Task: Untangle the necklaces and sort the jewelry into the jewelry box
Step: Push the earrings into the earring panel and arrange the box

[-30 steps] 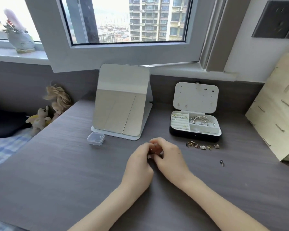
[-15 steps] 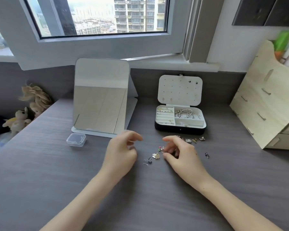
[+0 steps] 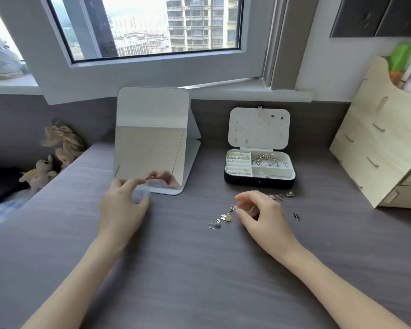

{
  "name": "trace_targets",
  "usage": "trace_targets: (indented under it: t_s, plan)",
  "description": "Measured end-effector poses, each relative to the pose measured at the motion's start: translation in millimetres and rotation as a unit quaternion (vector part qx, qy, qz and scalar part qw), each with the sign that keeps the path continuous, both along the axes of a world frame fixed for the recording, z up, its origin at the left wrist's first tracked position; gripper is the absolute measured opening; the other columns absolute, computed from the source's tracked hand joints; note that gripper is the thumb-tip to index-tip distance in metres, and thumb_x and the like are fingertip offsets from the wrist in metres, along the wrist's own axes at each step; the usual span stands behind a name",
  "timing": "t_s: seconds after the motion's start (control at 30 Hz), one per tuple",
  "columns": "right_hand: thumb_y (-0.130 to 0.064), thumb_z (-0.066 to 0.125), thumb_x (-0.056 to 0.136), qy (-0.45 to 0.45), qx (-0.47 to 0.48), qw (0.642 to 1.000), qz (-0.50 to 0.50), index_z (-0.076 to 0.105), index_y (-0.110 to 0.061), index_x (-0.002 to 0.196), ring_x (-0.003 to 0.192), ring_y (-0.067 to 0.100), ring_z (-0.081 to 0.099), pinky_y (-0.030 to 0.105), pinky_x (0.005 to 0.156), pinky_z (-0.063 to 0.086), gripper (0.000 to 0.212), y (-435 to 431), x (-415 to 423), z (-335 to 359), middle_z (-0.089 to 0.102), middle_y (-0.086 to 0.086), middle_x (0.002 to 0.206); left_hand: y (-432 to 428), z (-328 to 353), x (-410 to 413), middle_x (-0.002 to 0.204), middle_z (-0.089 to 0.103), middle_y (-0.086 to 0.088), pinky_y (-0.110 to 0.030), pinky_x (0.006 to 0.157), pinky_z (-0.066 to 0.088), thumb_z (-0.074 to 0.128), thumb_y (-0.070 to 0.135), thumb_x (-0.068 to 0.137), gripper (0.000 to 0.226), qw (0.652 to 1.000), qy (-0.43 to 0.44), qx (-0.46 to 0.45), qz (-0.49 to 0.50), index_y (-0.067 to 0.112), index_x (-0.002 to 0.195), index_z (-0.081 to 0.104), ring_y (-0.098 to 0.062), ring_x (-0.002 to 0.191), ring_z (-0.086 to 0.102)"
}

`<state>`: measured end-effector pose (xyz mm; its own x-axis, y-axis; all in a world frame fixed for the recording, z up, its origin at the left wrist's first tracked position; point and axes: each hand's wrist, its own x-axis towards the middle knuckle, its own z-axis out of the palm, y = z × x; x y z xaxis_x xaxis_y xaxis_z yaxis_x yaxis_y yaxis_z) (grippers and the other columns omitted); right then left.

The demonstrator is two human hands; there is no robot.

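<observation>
The open jewelry box (image 3: 259, 183) stands at the back right, with rings and silver chains in its white compartments and its lid (image 3: 259, 127) upright. Loose earrings (image 3: 226, 217) lie scattered on the grey desk in front of it, and more small pieces (image 3: 280, 197) sit near the box. My right hand (image 3: 261, 214) hovers over them, thumb and forefinger curled and slightly apart beside a small coloured earring (image 3: 232, 206). My left hand (image 3: 122, 207) is far to the left, fingers closed around a small clear plastic box (image 3: 141, 194), which is blurred.
A folding mirror (image 3: 152, 138) stands at the back centre, just behind my left hand. A wooden drawer organiser (image 3: 377, 150) fills the right side. Plush toys (image 3: 40, 174) sit past the desk's left edge. One dark earring (image 3: 296, 216) lies alone to the right.
My hands were joined at the centre and have separated. The left hand moved left to the clear plastic box and closed on it. The right hand stays over the earrings.
</observation>
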<state>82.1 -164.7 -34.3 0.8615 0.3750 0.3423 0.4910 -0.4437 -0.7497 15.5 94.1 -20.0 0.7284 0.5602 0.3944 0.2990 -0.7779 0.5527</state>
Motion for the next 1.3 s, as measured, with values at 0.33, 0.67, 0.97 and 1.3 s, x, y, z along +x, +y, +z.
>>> trace_targets:
  t_s: [0.33,0.67,0.97,1.3]
  plan:
    - [-0.01,0.068,0.084,0.19,0.274,0.942,0.046,0.064,-0.019,0.109,0.091,0.015,0.067,0.026,0.082,0.054,0.028,-6,-3,44,0.07,0.005,0.092,-115,18,55,0.103,0.055,-0.004,-0.028,0.075,0.05,0.069,0.033,0.079,0.047,0.893,-0.185,0.104,-0.397,0.018,0.121,0.054,-0.015,0.089,0.054]
    - [-0.035,0.068,0.079,0.082,-0.043,0.982,-0.163,0.061,-0.029,0.095,0.086,0.013,0.061,0.03,0.074,0.049,0.019,-66,97,42,0.065,-0.004,0.087,-90,-6,73,0.096,0.057,0.013,-0.013,0.075,0.044,0.055,0.026,0.089,0.017,0.928,-0.207,-0.115,-0.287,0.023,0.104,0.062,-0.005,0.089,0.056]
    - [-0.049,0.065,0.079,0.093,-0.144,0.975,-0.143,0.068,-0.03,0.09,0.099,0.017,0.059,0.038,0.091,0.045,0.022,-69,113,42,0.069,-0.011,0.089,-84,-13,79,0.083,0.058,0.005,-0.01,0.066,0.039,0.055,0.023,0.087,0.012,0.906,-0.152,-0.311,-0.243,0.03,0.095,0.061,-0.001,0.072,0.052]
    - [-0.028,0.066,0.077,-0.198,-0.142,0.94,-0.237,0.07,-0.023,0.086,0.084,0.023,0.055,0.034,0.073,0.035,0.011,-47,84,35,0.063,-0.002,0.086,-85,-14,76,0.084,0.06,0.001,-0.011,0.065,0.039,0.053,0.003,0.091,0.028,0.902,-0.118,-0.313,-0.273,0.028,0.093,0.066,-0.011,0.075,0.053]
